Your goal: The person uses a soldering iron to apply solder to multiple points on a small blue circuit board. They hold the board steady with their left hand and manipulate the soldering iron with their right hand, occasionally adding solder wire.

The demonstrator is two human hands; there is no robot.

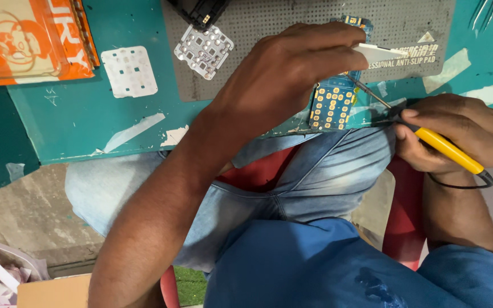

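Head view, left hand (292, 68) fingers pinching white tab (380, 53), right hand (457, 134) fingers gripping yellow soldering iron (446, 148), orange package (29, 37) top-left.

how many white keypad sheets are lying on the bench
2. One plain white keypad sheet lies on the teal bench top, left of the grey mat. A second, with metal domes, lies on the mat's left corner. The left hand may hide more.

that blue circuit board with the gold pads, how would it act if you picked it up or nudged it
The blue circuit board looks thin and flat, so probably stiff and light. It lies at the edge of the teal table, so a nudge might slide it off. Its exposed gold pads suggest it scratches easily.
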